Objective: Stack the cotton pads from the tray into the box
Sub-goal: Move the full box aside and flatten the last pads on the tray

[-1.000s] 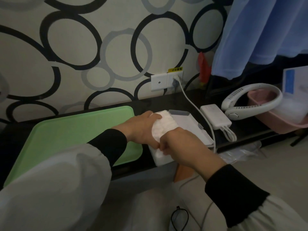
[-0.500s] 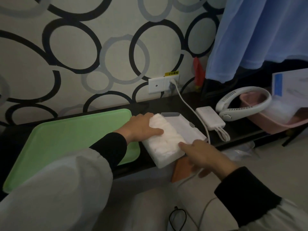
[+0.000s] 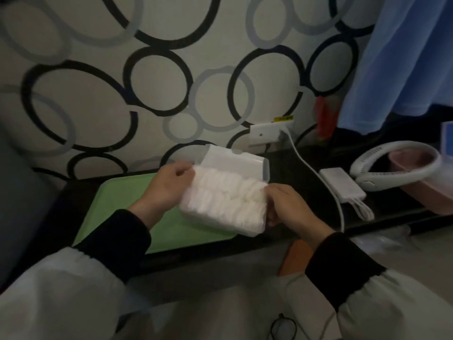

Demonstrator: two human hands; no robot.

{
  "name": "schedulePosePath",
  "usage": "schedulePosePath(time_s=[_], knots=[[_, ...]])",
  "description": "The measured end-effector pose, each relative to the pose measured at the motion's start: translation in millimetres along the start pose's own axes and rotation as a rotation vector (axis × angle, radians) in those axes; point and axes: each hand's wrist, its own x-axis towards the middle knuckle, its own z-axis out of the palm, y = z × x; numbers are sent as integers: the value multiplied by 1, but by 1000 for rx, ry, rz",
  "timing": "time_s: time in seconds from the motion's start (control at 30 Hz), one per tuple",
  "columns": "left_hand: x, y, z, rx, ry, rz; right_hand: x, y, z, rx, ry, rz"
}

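Head view, box (image 3: 241, 163) w/ cotton pads (image 3: 225, 193) over tray (image 3: 117, 204) — left hand (image 3: 166, 186), right hand (image 3: 286, 207) gripping opposite ends

The pads (image 3: 228, 200) are soft, fibrous white cotton, matt. The box (image 3: 230, 223) is smooth, milky plastic with a slight sheen, and its lid (image 3: 235, 163) likewise. The tray (image 3: 117, 200) is smooth green plastic, matt. The bench (image 3: 294, 168) is dark, smooth, faintly glossy. The power bank (image 3: 342, 186) and neck fan (image 3: 375, 181) are smooth white plastic. The sleeves (image 3: 61, 290) are matt cloth.
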Motion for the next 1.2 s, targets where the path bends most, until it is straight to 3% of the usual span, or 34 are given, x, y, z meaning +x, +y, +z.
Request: schedulePosePath(time_s=[0.17,0.43,0.57,0.67,0.77,0.87,1.0,1.2], knots=[[-17,-50,-58,-134,150,-124,23,-13,68,-23,-162,-48],[-4,-108,-87,16,334,-234,49,-15,132,-59,-212,-103],[-6,-123,-99,240,245,-204,53,-24,141,-355,-198,-103],[-16,-116,-101,490,145,26,40,-43,140,-698,9,-372],[-29,-101,-91,687,-142,138,18,-53,152,-805,-217,-627],[-35,-98,-78,892,-298,167,8,-44,167,-1006,-429,-659],[-34,-103,-70,1076,-377,191,9,-37,174,-1124,-466,-667],[-23,-93,-67,1019,-504,42,13,-37,182,-1055,-509,-599]])
